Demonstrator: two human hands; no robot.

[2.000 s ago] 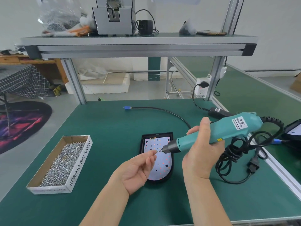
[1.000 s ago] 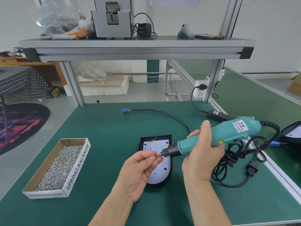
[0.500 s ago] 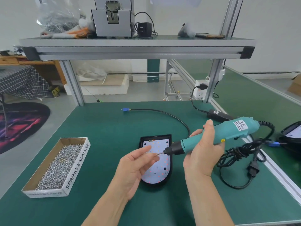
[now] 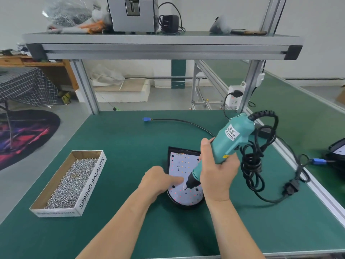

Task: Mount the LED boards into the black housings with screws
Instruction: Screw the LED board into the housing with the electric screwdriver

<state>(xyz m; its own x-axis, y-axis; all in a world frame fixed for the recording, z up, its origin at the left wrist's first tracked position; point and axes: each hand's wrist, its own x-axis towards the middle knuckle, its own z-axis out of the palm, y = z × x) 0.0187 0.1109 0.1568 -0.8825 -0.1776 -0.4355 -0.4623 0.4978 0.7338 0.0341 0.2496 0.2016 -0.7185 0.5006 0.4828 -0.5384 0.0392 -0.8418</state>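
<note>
A black housing (image 4: 172, 149) lies on the green table with a white LED board (image 4: 180, 166) seated in it. My right hand (image 4: 217, 174) grips a teal electric screwdriver (image 4: 229, 141), held steeply with its bit down on the board's near part, where a screw (image 4: 184, 189) sits at the tip. My left hand (image 4: 158, 180) rests on the board's left side, its index finger stretched toward the bit. Whether that hand holds anything is hidden.
A cardboard box of screws (image 4: 70, 183) stands at the left. The screwdriver's coiled black cord and plug (image 4: 261, 165) lie to the right. A black cable with a blue connector (image 4: 146, 119) crosses the back. Another housing (image 4: 337, 152) sits at the far right edge.
The screwdriver has swung from nearly level to steeply upright, and its bit has come down onto the board. My left hand left the bit tip and dropped onto the board.
</note>
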